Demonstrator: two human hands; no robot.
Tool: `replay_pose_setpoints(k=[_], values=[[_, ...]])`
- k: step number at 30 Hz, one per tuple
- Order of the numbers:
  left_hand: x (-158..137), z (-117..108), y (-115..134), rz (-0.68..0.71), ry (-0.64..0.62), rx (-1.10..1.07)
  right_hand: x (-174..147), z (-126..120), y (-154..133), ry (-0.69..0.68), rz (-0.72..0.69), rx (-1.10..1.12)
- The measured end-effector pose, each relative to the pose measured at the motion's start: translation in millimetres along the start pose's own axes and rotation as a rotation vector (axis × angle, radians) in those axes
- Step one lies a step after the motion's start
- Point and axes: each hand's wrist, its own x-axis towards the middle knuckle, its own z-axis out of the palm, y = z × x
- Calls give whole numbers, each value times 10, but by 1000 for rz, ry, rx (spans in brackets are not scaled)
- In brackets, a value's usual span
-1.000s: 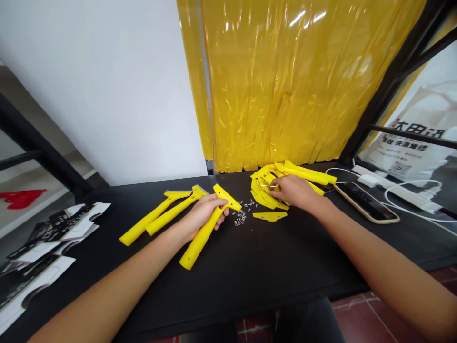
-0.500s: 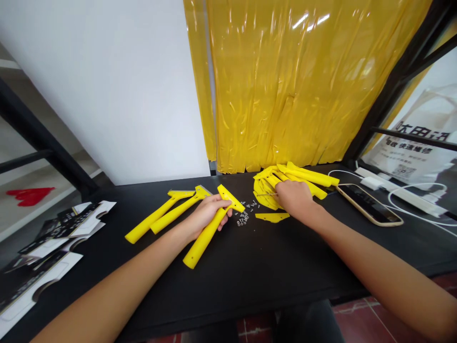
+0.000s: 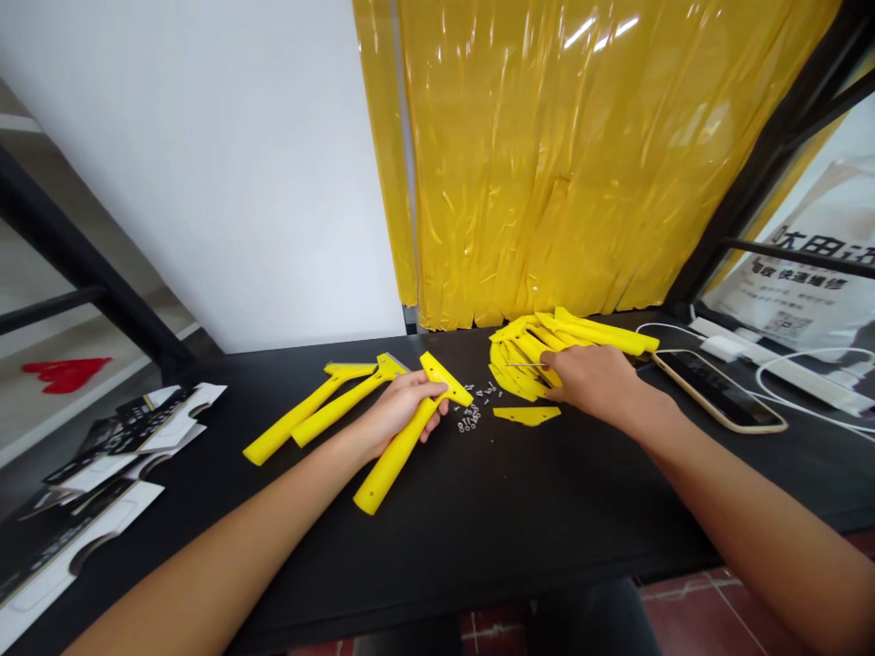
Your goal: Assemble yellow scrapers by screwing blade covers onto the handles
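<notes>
I'm gripping a yellow handle over the counter with my left hand, my right hand holding a thin metal rod, two scrapers seemingly done, the loose plate, screws and pile apparently left.

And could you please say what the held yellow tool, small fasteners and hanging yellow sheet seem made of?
Held yellow tool: probably plastic, smooth and evenly coloured, though painted metal is possible.
Small fasteners: likely metal, silvery.
Hanging yellow sheet: seemingly thin plastic, glossy, with creases and bright reflections.
</notes>
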Motion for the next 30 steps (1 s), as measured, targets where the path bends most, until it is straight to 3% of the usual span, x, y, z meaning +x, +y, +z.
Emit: replay_pose_setpoints(k=[14,30], values=[[-18,41,62,-24,24,20,88,144,-103,80,-1,-9],[5,22,10,-5,6,44,263,337,-50,93,2,228]])
